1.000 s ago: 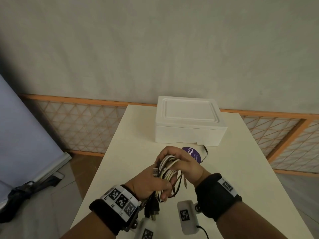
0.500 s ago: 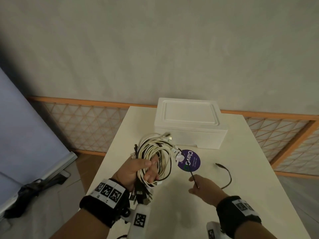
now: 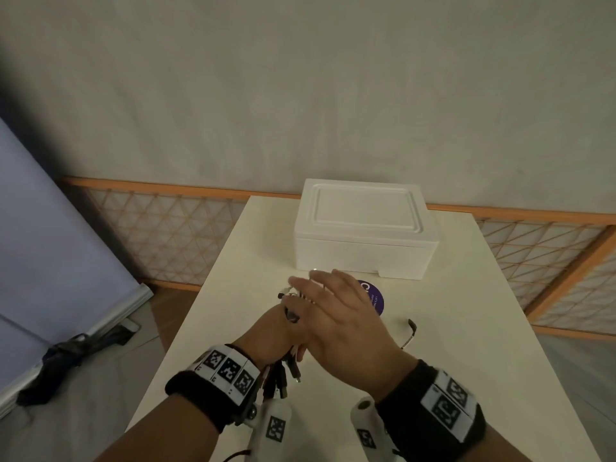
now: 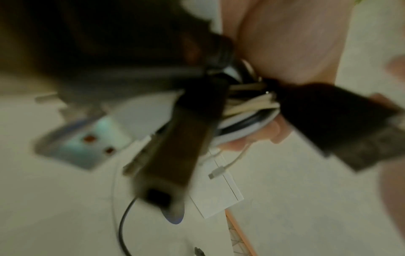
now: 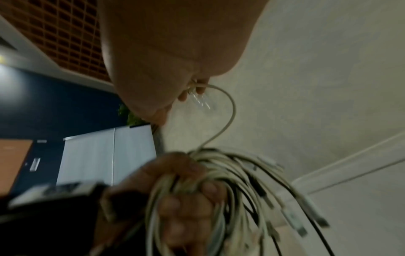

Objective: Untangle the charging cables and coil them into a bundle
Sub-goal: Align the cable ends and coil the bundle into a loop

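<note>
The left hand (image 5: 186, 195) is fisted round the coiled bundle of white and black charging cables (image 5: 236, 190), raised above the cream rectangular table (image 3: 466, 328) so the plug ends hang free. The right hand (image 3: 340, 325), fingers spread in the head view, pinches one white cable end (image 5: 228, 110), likely to lay it onto the coil

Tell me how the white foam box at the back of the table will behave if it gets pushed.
The white foam box looks like expanded foam, so probably light for its bulk and easy to slide across the smooth table. Its low, broad shape suggests it would skid rather than tip. The separate lid may shift or lift; foam likely dents under hard pressure.
</note>
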Demonstrator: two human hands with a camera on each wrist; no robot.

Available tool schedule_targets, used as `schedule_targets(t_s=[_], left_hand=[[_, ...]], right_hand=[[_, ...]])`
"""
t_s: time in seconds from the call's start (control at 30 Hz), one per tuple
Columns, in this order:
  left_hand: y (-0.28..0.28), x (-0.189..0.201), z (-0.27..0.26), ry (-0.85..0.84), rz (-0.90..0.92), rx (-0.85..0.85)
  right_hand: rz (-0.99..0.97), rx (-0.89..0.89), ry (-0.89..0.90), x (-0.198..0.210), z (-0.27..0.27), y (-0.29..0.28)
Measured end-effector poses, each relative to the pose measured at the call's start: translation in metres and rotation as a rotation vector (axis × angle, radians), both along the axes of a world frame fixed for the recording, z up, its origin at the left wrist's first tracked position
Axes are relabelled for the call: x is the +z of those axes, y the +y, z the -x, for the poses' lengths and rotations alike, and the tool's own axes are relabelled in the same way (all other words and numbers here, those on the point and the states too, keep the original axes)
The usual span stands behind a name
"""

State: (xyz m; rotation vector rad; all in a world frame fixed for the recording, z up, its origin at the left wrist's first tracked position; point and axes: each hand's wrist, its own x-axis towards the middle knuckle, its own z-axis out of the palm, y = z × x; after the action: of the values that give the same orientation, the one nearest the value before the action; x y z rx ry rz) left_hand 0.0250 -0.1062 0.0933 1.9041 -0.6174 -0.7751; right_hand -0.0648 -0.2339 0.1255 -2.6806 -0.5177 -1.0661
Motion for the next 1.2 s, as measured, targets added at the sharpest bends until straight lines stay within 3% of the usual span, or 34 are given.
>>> schedule_targets(t_s=[0.1,0.2,0.33,0.43,0.53,0.57,0.67,0.77,0.83,0.97,1.2], left_hand=[[0.001,0.005,0.002,-0.012,-0.076,-0.065],[0.010,0.008,0.002,0.082,-0.042,-0.110],[0.021,0.005,0.004,0.259,0.076,-0.152],[0.022,0.007,0.005,0.297,0.129,-0.186],[0.018,0.009,0.004,0.213,0.082,-0.191],[0.018,0.009,0.003,0.173,0.050,-0.195],[0.017,0.008,0.000,0.086,-0.043,-0.184],[0.014,0.006,-0.001,0.024,-0.121,-0.164],[0.010,0.009,0.001,0.015,-0.137,-0.172],[0.007,0.015,0.004,-0.012,-0.149,-0.209],[0.016,0.013,0.002,0.037,-0.135,-0.220]], right_hand=[[0.081,-0.062,0.330,-0.021,-0.013,-0.015],[-0.058,0.020,0.540,-0.022,-0.025,-0.037],[-0.131,0.127,0.532,-0.025,-0.030,-0.053],[-0.376,0.149,0.627,-0.032,-0.026,-0.057],[-0.740,0.151,0.691,-0.025,-0.018,-0.063],[-0.708,0.098,0.618,-0.021,-0.018,-0.065],[-0.167,-0.157,0.343,0.000,-0.013,-0.062],[0.004,-0.040,0.205,0.018,-0.009,-0.048],[0.062,0.069,0.310,0.019,-0.008,-0.039],[0.168,0.011,0.827,-0.004,-0.017,-0.033],[0.098,0.036,0.562,-0.022,-0.029,-0.051]])
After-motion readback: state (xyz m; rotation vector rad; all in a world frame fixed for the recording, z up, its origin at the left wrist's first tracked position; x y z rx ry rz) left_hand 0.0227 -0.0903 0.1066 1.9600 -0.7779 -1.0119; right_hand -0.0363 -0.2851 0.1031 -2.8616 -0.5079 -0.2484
